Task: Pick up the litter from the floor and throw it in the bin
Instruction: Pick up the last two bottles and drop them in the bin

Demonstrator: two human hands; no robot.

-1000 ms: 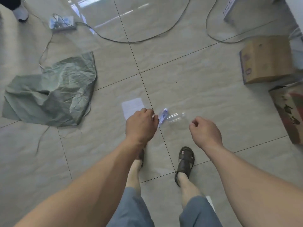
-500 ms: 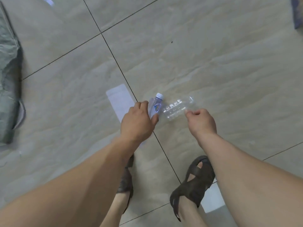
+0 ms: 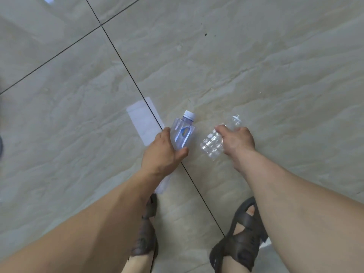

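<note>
My left hand grips a small bluish plastic bottle with a white cap and a blue label; its cap points away from me. My right hand holds a clear ribbed plastic bottle with no cap, its neck sticking out past my fingers. Both bottles are just above the tiled floor. A white sheet of paper lies flat on the floor under and beyond my left hand. No bin is in view.
Beige floor tiles with dark grout lines fill the view. My feet in dark sandals stand close below my hands. A small dark speck lies on the far tile.
The view has dropped closer to the floor. My right hand has closed round the clear bottle and turned it off the floor. The two bottles have moved apart.
</note>
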